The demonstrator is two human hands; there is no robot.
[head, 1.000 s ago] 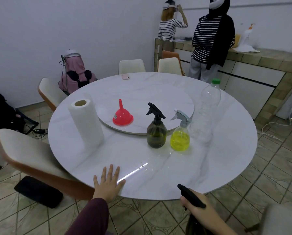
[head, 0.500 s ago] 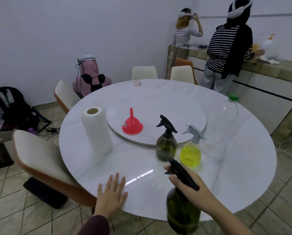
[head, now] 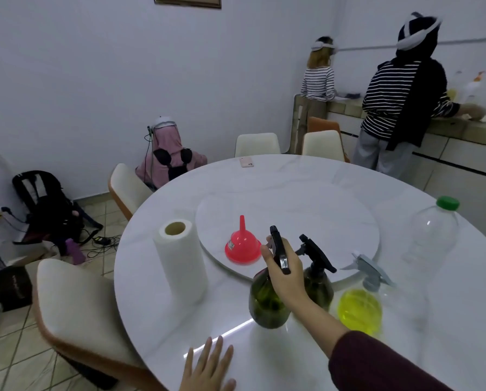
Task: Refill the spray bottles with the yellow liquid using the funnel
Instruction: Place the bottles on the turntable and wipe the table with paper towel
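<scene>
paper towel roll (head: pixel 179 261): upright, left on table (head: pixel 157 306). left hand (head: pixel 208 368): flat, fingers straight, at near rim, holding nothing. red funnel (head: pixel 243 246): mouth down on turntable (head: pixel 320 210). right hand (head: pixel 285 273): clasps dark green spray bottle (head: pixel 267 300) by neck, base near tabletop. advice: set down level, clear of second dark bottle (head: pixel 317 283). yellow spray bottle (head: pixel 360 309), clear bottle (head: pixel 430 235): further right. base contact, liquid levels in dark bottles unreadable; left wrist cut off.

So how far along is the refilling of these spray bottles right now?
Barely begun. Done: nothing visibly filled. In hand: the right hand grips a green bottle by its sprayer at the table; the left hand rests flat. Left: the funnel sits unused, upside down, and every sprayer is on, including the second green bottle and yellow bottle.
</scene>
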